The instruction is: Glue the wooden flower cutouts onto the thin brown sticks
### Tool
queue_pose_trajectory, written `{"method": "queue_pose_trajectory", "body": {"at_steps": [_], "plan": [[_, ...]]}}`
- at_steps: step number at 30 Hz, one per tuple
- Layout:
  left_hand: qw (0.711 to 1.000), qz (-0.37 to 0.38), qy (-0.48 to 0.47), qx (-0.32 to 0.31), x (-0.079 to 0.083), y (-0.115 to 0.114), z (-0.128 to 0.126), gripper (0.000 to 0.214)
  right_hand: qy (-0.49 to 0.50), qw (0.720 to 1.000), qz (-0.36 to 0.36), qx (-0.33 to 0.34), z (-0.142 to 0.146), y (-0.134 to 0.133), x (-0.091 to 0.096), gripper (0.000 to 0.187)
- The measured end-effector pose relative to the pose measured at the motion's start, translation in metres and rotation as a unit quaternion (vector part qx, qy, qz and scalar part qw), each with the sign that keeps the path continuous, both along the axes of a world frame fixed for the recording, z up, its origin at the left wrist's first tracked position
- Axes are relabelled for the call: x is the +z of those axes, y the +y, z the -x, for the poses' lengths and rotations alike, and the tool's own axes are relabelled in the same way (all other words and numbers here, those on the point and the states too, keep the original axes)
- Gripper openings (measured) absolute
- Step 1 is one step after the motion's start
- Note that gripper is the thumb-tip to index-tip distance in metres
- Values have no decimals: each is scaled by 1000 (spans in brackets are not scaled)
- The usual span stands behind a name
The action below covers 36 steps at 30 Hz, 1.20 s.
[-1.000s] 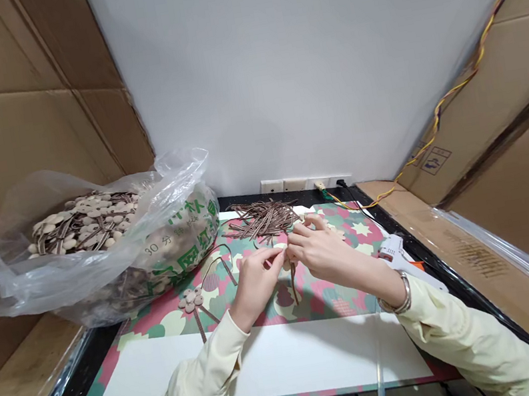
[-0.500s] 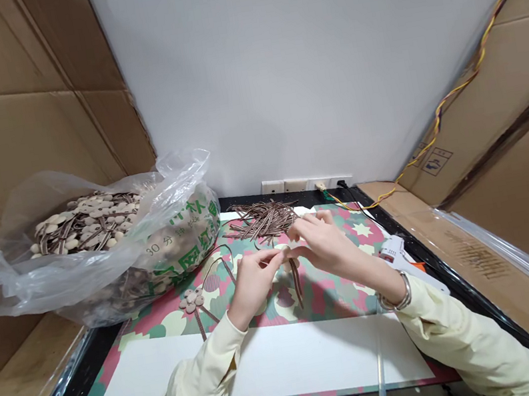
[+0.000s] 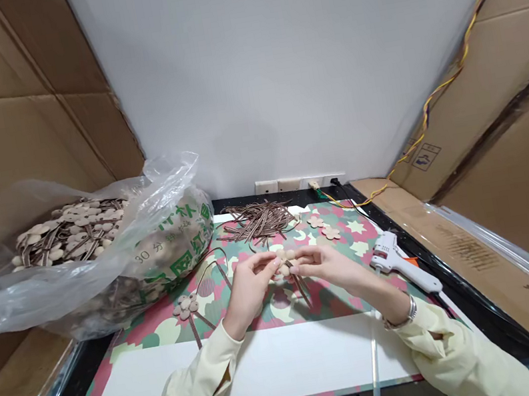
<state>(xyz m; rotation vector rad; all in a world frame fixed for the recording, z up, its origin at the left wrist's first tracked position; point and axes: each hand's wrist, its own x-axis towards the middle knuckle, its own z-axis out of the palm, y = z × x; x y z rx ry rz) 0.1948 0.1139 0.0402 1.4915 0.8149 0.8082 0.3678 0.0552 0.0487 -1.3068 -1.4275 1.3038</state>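
Observation:
Between my two hands is a beige flower-shaped piece (image 3: 282, 257) with brown striped cords (image 3: 302, 291) hanging from it. My left hand (image 3: 253, 286) pinches its left side with thumb and fingers. On the other side, my right hand (image 3: 330, 269) grips the flower near where the cords start. Fingertips cover part of the petals. A similar flower with cord tails (image 3: 187, 307) lies on the mat to the left of my left hand. Two beige flower shapes (image 3: 330, 233) without visible cords rest beyond my right hand.
A pile of brown cords (image 3: 261, 220) lies at the back. To the left bulges a clear plastic bag (image 3: 170, 241) full of corded flowers. A white glue gun (image 3: 401, 259) and a clear glue stick (image 3: 374, 362) are on the right. Cardboard walls (image 3: 512, 136) flank the table.
My right hand has lowered and turned beside the flower, which now shows its petals between both hands. The view has shifted slightly, and the two loose flower shapes have come into sight.

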Motion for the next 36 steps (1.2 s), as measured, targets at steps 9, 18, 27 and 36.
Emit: {"method": "queue_pose_trajectory", "body": {"at_steps": [9, 18, 27, 36], "plan": [[997, -40, 46, -54, -6, 3, 1, 25, 3, 1000, 16, 25, 1, -2, 1, 25], [993, -63, 42, -88, -1, -3, 1, 30, 32, 999, 36, -24, -2, -7, 3, 20], [991, -81, 50, -96, -6, -4, 0, 33, 67, 997, 34, -1, -3, -7, -8, 30], [989, -70, 69, -110, -10, -2, 1, 32, 44, 999, 15, -17, 1, -9, -3, 36]]}}
